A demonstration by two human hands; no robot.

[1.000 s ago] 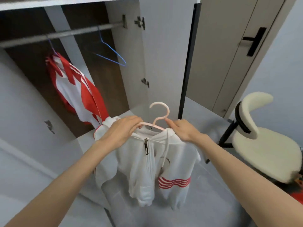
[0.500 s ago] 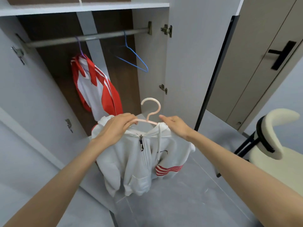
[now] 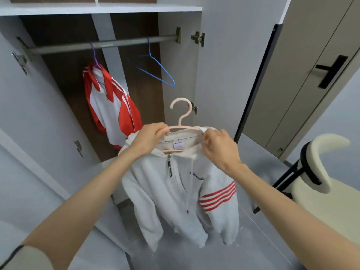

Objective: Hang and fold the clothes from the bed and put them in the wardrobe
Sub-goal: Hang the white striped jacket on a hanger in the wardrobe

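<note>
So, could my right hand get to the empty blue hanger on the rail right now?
Probably yes: the wardrobe is open and nothing lies between the right hand and the blue hanger up on the rail. But that hand pinches the collar of the white hoodie, so it must let go first.

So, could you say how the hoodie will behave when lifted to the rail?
Likely floppy: the hoodie hangs limp, sleeves drooping. Probably light: the thin hanger bears it without visible sag. It might slide: the collar sits loose.

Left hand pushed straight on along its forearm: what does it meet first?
Likely the left hand, gripping the pink hanger, would reach the wardrobe's inner side panel, beneath the blue hanger; depth is unclear.
</note>
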